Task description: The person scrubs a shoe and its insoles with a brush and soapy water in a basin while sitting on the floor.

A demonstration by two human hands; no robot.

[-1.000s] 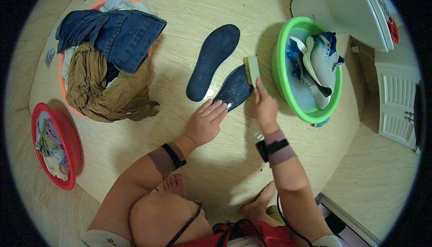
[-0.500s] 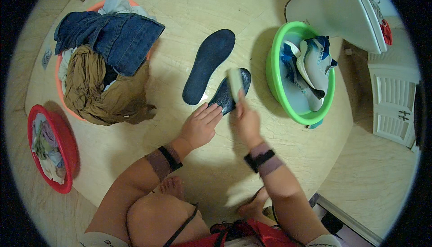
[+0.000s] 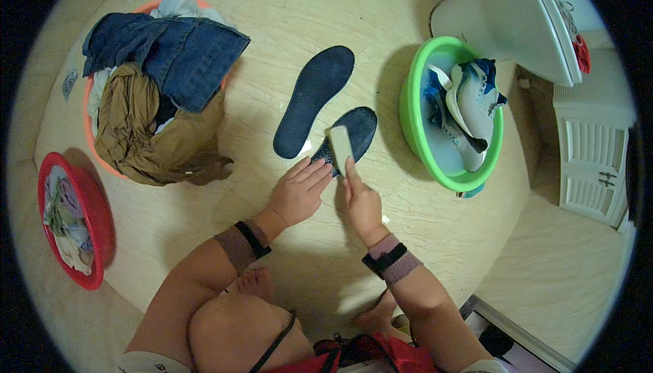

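1 insole [image 3: 362, 128] lies partly under the flat left hand [image 3: 297, 193], right hand [image 3: 361, 204] gripping a brush [image 3: 341, 143].

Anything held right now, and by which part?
Right hand holds the brush by its handle's near end. Left hand lies flat on the nearer insole, no visible grip.

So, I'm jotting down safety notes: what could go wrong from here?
The right hand holds the brush close to the left hand, so a stroke might catch it. The left hand rests only on the near end of the nearer insole, so the far end could swivel or slide on the floor.
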